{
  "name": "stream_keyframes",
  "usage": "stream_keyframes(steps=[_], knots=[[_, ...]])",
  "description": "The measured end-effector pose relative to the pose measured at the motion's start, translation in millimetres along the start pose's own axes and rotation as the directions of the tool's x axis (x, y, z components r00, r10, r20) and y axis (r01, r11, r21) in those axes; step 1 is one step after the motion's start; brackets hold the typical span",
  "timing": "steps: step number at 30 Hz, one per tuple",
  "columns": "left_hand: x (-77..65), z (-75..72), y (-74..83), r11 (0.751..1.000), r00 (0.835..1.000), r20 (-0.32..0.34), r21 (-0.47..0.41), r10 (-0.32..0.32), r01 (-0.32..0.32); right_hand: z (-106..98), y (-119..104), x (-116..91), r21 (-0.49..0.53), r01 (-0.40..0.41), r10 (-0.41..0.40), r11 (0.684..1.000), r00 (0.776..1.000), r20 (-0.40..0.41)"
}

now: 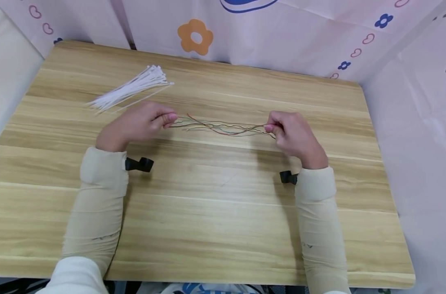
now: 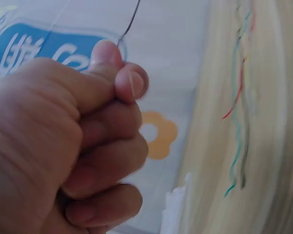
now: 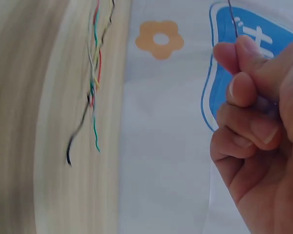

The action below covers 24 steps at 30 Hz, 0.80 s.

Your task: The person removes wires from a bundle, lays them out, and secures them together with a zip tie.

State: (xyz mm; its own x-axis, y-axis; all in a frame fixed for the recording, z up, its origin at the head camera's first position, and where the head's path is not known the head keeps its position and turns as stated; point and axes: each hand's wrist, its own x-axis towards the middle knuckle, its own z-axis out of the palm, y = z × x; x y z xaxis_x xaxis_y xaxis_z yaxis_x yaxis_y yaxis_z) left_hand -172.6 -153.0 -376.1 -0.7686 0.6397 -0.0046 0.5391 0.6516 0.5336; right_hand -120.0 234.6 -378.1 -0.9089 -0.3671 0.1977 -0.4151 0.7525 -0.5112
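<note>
Several thin wires [image 1: 211, 126], in red, green, yellow and black, lie in a loose bundle on the table between the two hands. At the bundle's left end, the left hand [image 1: 140, 122] pinches a dark wire [image 2: 131, 24] between thumb and forefinger, its other fingers curled in. The right hand [image 1: 295, 134] likewise pinches a thin dark wire [image 3: 233, 17] at the right end. Both wrist views show the loose coloured wires lying apart from the hands, their ends free. Whether both hands hold the same wire, I cannot tell.
White cable ties [image 1: 134, 87] lie in a pile behind the left hand. The wooden table [image 1: 208, 237] ends at a printed white curtain [image 1: 267, 45] at the back. A black camera mount [image 1: 140, 164] juts from the left wrist, with another [image 1: 287, 177] on the right.
</note>
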Motion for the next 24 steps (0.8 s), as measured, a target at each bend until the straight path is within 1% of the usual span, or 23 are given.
stream_keyframes(steps=[4, 5, 8, 11, 14, 17, 19, 21, 24], knots=[[-6.0, -7.5, -2.7, 1.0, 1.0, -0.013, 0.007, -0.004, 0.004, -8, 6, -3, 0.021, -0.037, 0.036, 0.999, 0.999, 0.006], [-7.0, -8.3, -4.5, 1.0, 1.0, -0.007, 0.002, -0.015, 0.015, -10, 7, -5, 0.024, -0.049, 0.049, 0.998, 0.999, 0.003], [-10.4, -11.0, -10.1, 1.0, 1.0, -0.018, -0.012, -0.024, 0.023, -15, 13, -8, 0.028, -0.09, 0.09, 0.996, 0.996, -0.018], [-15.3, -14.5, -15.1, 1.0, 0.998, -0.064, -0.011, -0.015, 0.014, -19, 17, -10, 0.03, -0.103, 0.104, 0.994, 0.994, -0.035], [-18.5, -16.7, -18.1, 1.0, 0.994, -0.108, -0.011, 0.005, -0.006, -21, 19, -11, 0.045, -0.101, 0.102, 0.994, 0.994, -0.029], [-20.8, -18.3, -20.8, 1.0, 0.991, -0.131, -0.008, 0.003, -0.004, -23, 22, -13, 0.071, -0.111, 0.114, 0.991, 0.993, -0.037], [-21.7, -19.8, -21.4, 1.0, 0.992, -0.128, -0.009, -0.008, 0.007, -25, 24, -15, 0.091, -0.125, 0.13, 0.988, 0.99, -0.046], [-22.3, -21.0, -21.6, 1.0, 0.994, -0.111, -0.011, -0.024, 0.023, -27, 26, -17, 0.112, -0.14, 0.147, 0.984, 0.988, -0.054], [-22.5, -22.1, -20.4, 0.998, 0.993, -0.103, 0.006, -0.063, 0.064, -30, 29, -20, 0.143, -0.158, 0.168, 0.977, 0.984, -0.063]])
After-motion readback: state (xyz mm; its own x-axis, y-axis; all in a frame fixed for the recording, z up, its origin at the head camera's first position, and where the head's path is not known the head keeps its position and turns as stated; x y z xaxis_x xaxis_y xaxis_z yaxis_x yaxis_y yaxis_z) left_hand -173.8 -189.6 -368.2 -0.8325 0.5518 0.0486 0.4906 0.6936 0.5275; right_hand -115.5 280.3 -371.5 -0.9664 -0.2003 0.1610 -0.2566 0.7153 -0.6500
